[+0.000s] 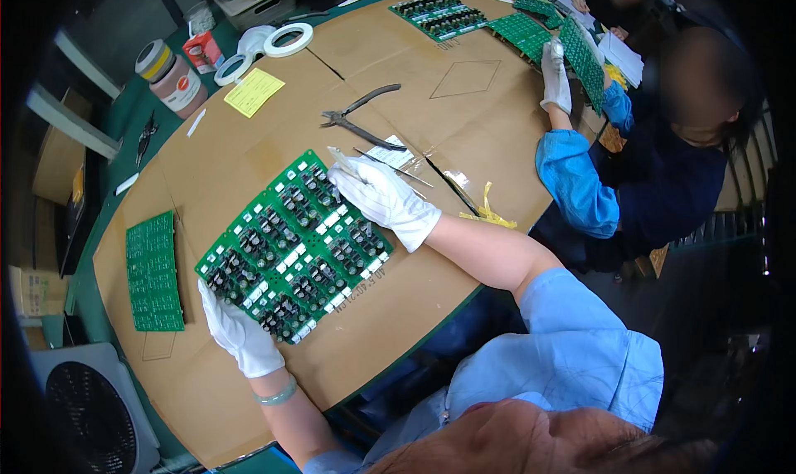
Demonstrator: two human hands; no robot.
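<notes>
In front of me a green circuit board (pixel 292 260) with rows of black and white components lies tilted at an angle over the cardboard. My left hand (pixel 239 331), in a white glove, grips its lower left edge, thumb and fingers closed on it. Over the upper right corner is my right hand (pixel 385 202), also gloved. Its fingers are closed around a small pale, pointed thing (pixel 342 160) whose kind I cannot make out. Just beyond the right hand lie a thin dark rod (pixel 406 174), a white paper slip (pixel 388 152) and open grey cutting pliers (pixel 363 117).
Brown cardboard (pixel 414 308) covers the table. Another green board (pixel 154 273) lies far left, a populated board (pixel 438 16) at the back. Tape rolls (pixel 288 40), a yellow note (pixel 254 92) and a jar (pixel 172 80) stand back left. A co-worker (pixel 663 159) at right handles green boards (pixel 580 63).
</notes>
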